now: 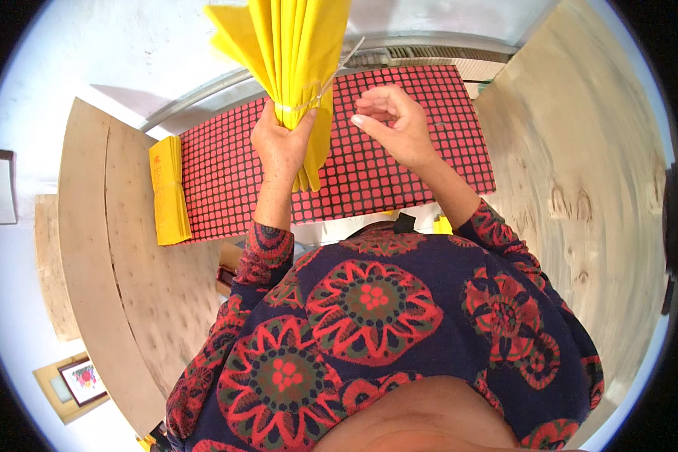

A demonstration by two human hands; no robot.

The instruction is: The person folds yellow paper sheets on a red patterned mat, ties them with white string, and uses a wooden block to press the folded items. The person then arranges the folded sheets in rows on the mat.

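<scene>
My left hand (285, 133) grips a pleated bundle of bright yellow fabric (294, 51), which rises well above the tabletop. Around the bundle's lower part runs a thin, pale tie (299, 105), its loose end sticking up to the right; it looks like a plastic cable tie. To the right, apart from the fabric, my right hand (398, 124) hovers with loosely curled fingers, the thumb away from them and nothing held. Beneath both hands is a table covered with red-and-black checked cloth (407, 181).
A second, folded yellow bundle (170, 192) with red print and a tie lies on the table's left end. Wooden panels stand at the left (90, 226) and right (576, 186). A pale wall (164, 45) rises behind. A brown box (229, 265) sits below the table's near edge.
</scene>
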